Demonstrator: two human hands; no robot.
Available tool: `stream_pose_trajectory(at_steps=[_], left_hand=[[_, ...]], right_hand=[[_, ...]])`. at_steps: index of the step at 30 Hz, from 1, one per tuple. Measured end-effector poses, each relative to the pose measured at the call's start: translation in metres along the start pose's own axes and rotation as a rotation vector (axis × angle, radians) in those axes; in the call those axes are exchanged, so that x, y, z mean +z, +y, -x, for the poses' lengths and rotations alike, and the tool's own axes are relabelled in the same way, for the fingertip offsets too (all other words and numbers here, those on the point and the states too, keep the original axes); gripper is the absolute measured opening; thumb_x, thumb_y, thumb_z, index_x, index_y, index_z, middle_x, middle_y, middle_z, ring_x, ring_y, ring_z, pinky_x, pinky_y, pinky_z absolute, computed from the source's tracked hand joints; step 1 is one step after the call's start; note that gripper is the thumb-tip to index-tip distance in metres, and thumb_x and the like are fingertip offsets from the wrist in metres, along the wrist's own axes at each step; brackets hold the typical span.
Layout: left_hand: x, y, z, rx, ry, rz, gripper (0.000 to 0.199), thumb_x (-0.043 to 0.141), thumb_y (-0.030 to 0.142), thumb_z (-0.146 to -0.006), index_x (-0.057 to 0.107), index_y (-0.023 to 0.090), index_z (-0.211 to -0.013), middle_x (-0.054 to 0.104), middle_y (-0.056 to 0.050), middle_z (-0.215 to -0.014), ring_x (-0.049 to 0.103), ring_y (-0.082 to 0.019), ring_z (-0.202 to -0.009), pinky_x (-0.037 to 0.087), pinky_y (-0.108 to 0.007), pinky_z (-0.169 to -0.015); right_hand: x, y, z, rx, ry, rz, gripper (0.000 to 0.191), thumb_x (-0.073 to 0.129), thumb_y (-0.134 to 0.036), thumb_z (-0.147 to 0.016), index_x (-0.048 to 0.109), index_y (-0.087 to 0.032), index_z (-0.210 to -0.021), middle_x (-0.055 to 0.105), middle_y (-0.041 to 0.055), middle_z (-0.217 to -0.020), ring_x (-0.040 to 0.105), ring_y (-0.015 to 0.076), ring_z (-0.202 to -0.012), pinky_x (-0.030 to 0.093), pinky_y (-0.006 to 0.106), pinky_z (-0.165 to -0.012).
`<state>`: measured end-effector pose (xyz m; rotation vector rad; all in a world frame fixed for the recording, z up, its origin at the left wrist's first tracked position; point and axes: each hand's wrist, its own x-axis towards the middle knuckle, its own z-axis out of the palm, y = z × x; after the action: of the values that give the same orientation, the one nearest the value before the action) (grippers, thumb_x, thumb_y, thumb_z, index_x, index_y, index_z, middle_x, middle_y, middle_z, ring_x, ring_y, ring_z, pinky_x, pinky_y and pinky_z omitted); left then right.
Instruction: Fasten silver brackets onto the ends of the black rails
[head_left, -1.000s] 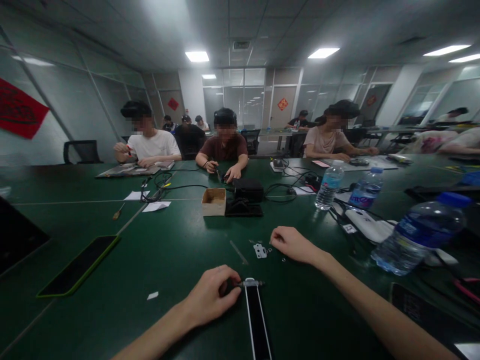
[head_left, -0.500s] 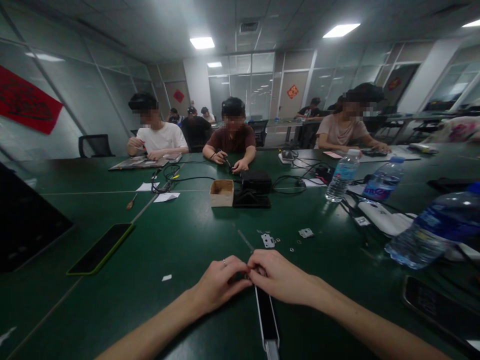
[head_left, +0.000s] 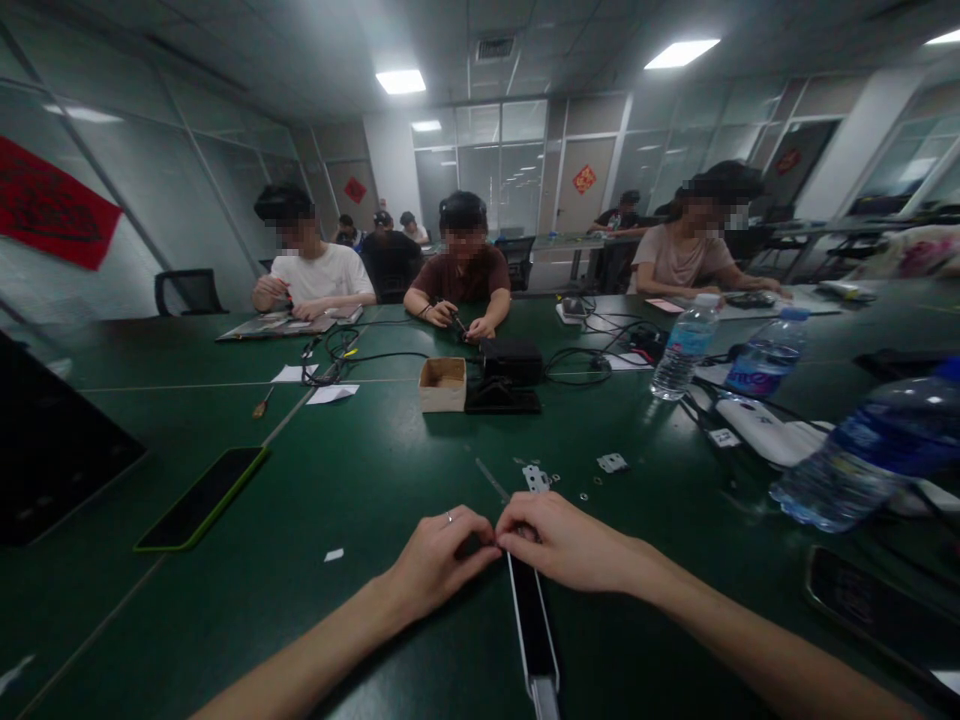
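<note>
My left hand (head_left: pixel 448 552), with a ring on one finger, is closed in a pinch, its fingertips meeting those of my right hand (head_left: pixel 559 540). The right hand is likewise curled into a pinch. Whatever lies between the fingertips is too small and hidden to make out. Under the right hand lies a long narrow device with a dark face and a pale rim (head_left: pixel 534 625), pointing towards me. A thin clear strip (head_left: pixel 491 478) shows beyond the fingers. Just past the right hand are a metal plate with holes (head_left: pixel 535 478), a second small metal plate (head_left: pixel 612 463) and a small ring (head_left: pixel 583 496).
A phone in a green case (head_left: pixel 202 498) lies left; another phone (head_left: pixel 870 610) lies right. Water bottles (head_left: pixel 686 348) and cables stand at the right. A small open box (head_left: pixel 442 386) sits ahead beside a black block (head_left: pixel 512 360). Several people work across the table.
The right hand has shifted slightly, its fingers curling a little differently at the fingertips. The left hand stays almost in place, and the loose metal parts have not moved.
</note>
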<state>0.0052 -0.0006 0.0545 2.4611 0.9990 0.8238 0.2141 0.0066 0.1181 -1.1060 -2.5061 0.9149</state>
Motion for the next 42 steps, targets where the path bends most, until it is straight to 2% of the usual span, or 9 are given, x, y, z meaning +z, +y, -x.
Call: stream_pose_trajectory(at_steps=[6,9,15,24,30,42], left_hand=[[-0.005,0.003,-0.008,-0.226,-0.118,0.075,0.006,0.067,0.02,-0.081,0.062,0.016,-0.083,0.063,0.004,-0.073,0.053,-0.01,-0.06,0.041,-0.019,-0.058],[-0.008,0.004,-0.011,-0.294,-0.154,0.102,0.006,0.067,0.02,-0.079,0.063,0.016,-0.081,0.063,0.005,-0.07,0.053,-0.009,-0.057,0.041,-0.018,-0.056],[-0.008,0.003,-0.012,-0.319,-0.17,0.138,0.006,0.067,0.021,-0.078,0.064,0.016,-0.082,0.064,0.005,-0.069,0.053,-0.009,-0.055,0.041,-0.018,-0.055],[-0.008,0.003,-0.014,-0.347,-0.177,0.149,0.011,0.067,0.026,-0.081,0.068,0.016,-0.085,0.066,0.003,-0.072,0.053,-0.009,-0.057,0.04,-0.018,-0.056],[-0.007,0.001,-0.013,-0.318,-0.177,0.109,0.013,0.066,0.028,-0.084,0.071,0.017,-0.086,0.066,0.002,-0.073,0.054,-0.011,-0.061,0.04,-0.019,-0.057],[-0.008,0.006,-0.016,-0.408,-0.165,0.189,0.011,0.069,0.026,-0.08,0.069,0.015,-0.083,0.064,0.004,-0.068,0.051,-0.01,-0.058,0.037,-0.019,-0.056]], right_hand=[[-0.022,0.01,0.005,0.108,0.023,0.155,0.019,0.051,-0.025,-0.089,0.068,-0.017,-0.091,0.067,0.0057,-0.09,0.06,0.0173,-0.079,0.043,0.027,-0.068],[-0.028,0.02,0.009,0.18,-0.053,0.246,0.016,0.053,-0.025,-0.087,0.067,-0.018,-0.086,0.067,0.0043,-0.082,0.06,0.0177,-0.073,0.042,0.028,-0.065],[-0.027,0.019,0.01,0.183,-0.198,0.327,0.012,0.057,-0.024,-0.085,0.068,-0.018,-0.085,0.067,0.0055,-0.084,0.061,0.021,-0.079,0.042,0.03,-0.066],[-0.029,0.015,0.008,0.221,-0.237,0.283,0.013,0.058,-0.023,-0.086,0.069,-0.017,-0.092,0.067,0.0062,-0.091,0.061,0.021,-0.085,0.042,0.028,-0.065],[-0.03,0.015,0.008,0.209,-0.228,0.281,0.011,0.059,-0.022,-0.086,0.069,-0.018,-0.089,0.067,0.0055,-0.087,0.06,0.0207,-0.082,0.041,0.028,-0.064],[-0.025,0.024,0.007,0.209,-0.24,0.198,0.009,0.059,-0.02,-0.085,0.067,-0.017,-0.09,0.065,0.0021,-0.083,0.06,0.0166,-0.074,0.04,0.025,-0.06]])
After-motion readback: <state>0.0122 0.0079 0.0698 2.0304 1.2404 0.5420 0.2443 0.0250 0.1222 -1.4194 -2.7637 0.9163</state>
